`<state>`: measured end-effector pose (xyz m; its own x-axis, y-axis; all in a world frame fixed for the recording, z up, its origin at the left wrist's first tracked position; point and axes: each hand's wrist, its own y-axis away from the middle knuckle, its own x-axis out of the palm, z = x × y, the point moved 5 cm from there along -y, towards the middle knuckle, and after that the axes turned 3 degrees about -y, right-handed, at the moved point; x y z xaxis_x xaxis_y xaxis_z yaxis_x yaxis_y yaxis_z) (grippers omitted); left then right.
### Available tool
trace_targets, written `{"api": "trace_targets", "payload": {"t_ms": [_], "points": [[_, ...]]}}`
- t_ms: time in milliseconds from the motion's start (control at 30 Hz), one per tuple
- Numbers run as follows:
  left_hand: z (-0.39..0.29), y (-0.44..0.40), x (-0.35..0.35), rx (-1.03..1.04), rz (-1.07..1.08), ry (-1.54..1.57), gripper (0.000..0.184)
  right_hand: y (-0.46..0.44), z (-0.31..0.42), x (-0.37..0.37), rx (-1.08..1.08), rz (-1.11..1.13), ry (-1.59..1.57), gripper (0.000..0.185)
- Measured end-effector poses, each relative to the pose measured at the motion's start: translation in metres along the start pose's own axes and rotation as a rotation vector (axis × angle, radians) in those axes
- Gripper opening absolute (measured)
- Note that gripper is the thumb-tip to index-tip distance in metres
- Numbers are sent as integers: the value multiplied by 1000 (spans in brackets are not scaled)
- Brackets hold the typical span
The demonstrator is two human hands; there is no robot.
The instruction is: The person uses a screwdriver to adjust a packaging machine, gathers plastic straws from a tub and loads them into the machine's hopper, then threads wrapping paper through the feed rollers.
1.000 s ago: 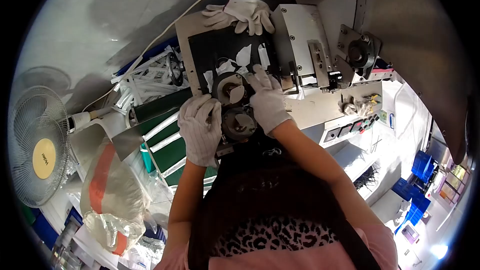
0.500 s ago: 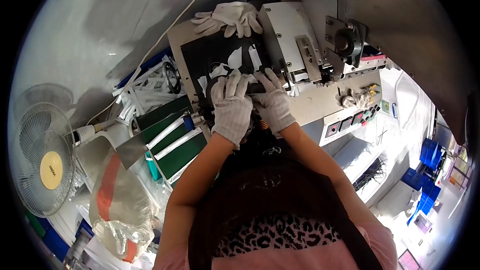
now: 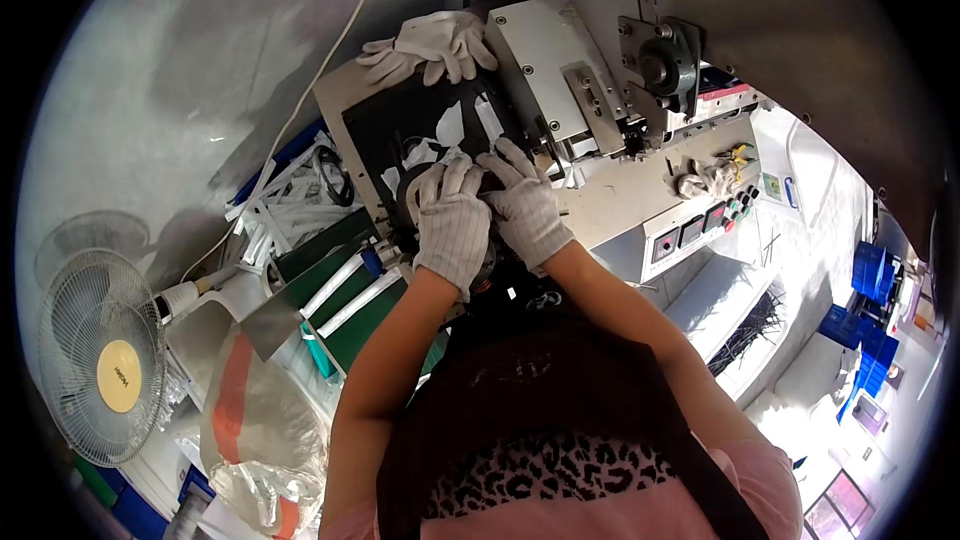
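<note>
My left hand [image 3: 452,225], in a white striped work glove, is closed with its fingers bent over the near edge of a black work plate [image 3: 385,125]. My right hand [image 3: 525,202], gloved alike, lies close beside it, fingers bent forward and thumb side towards the left hand. Between the two hands shows a dark rounded piece [image 3: 490,182]; what the fingers grip is mostly hidden beneath the gloves. Torn white scraps [image 3: 450,124] lie on the black plate just beyond the fingertips.
Spare white gloves [image 3: 430,46] lie behind the plate. A metal machine housing [image 3: 540,65] stands to the right, above a control panel [image 3: 690,230]. On the left are white strips [image 3: 285,205], a green tray [image 3: 365,325], a fan [image 3: 100,360] and a plastic bag [image 3: 265,420].
The whole view has tilted and shifted, so the machine appears further left. Both hands stay together at the black plate, with the right fingers slightly more bent.
</note>
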<state>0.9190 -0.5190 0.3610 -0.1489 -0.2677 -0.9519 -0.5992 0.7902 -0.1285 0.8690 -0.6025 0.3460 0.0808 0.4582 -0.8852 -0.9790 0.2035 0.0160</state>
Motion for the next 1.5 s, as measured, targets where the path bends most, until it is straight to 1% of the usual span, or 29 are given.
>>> {"api": "trace_targets", "payload": {"t_ms": [167,233,267,333,367,433,467,500,567,600,633,667,733,767,833,900,967,1033,1067,1100,1167,1200,1267,1400,1467,1500], "points": [[-2,-4,-1,0,81,13,43,0,-2,-2,0,57,6,16],[-7,-4,0,70,143,-90,43,0,-3,-3,19,60,-10,16],[-8,-7,-3,75,144,-89,43,0,-3,-4,24,58,-9,16],[-12,-9,1,183,344,-172,41,0,0,-6,11,45,34,14],[-12,-9,3,190,344,-173,41,-1,0,-7,16,41,33,14],[-8,-9,4,142,231,-181,38,-1,2,-8,14,55,78,22],[-8,-9,7,152,231,-181,38,-2,1,-7,51,110,105,26],[-6,-9,7,120,226,-163,36,-2,1,-7,59,106,106,26],[-6,-11,6,94,222,-147,35,-2,2,-6,54,60,37,13],[-8,-12,8,132,272,-210,32,-1,2,-5,51,11,27,14],[-10,-12,9,168,323,-274,30,0,1,-3,55,7,25,14],[-11,-13,6,174,322,-274,30,1,1,-1,59,7,28,14],[-14,-15,5,160,448,-212,25,0,1,1,65,5,38,15],[-14,-13,6,162,445,-210,25,0,2,4,78,6,65,16],[-12,-11,3,170,288,-223,21,-1,5,2,96,3,94,16],[-9,-10,3,151,283,-172,21,0,8,2,108,107,184,34],[-11,-11,-1,139,274,-120,21,4,10,-3,103,69,187,34],[-14,-10,-4,158,289,-135,19,12,18,-19,107,105,168,32],[-13,-8,0,178,228,-189,14,20,18,-23,97,-12,104,25],[-11,-7,1,185,222,-188,14,29,18,-28,101,-19,110,25],[-7,-6,1,197,196,-53,10,52,12,-43,155,-98,-59,20],[-5,-6,4,203,190,-53,10,63,8,-46,156,-105,-54,20],[-4,-5,11,253,196,-112,10,91,-3,-59,198,-322,-150,16],[-8,-7,4,275,188,-187,11,144,-10,-82,278,-339,-42,11],[-6,-6,6,316,84,-250,12,172,-19,-79,445,-371,-48,8],[-7,-5,5,331,78,-250,12,183,-17,-81,452,-384,-44,8]]}}
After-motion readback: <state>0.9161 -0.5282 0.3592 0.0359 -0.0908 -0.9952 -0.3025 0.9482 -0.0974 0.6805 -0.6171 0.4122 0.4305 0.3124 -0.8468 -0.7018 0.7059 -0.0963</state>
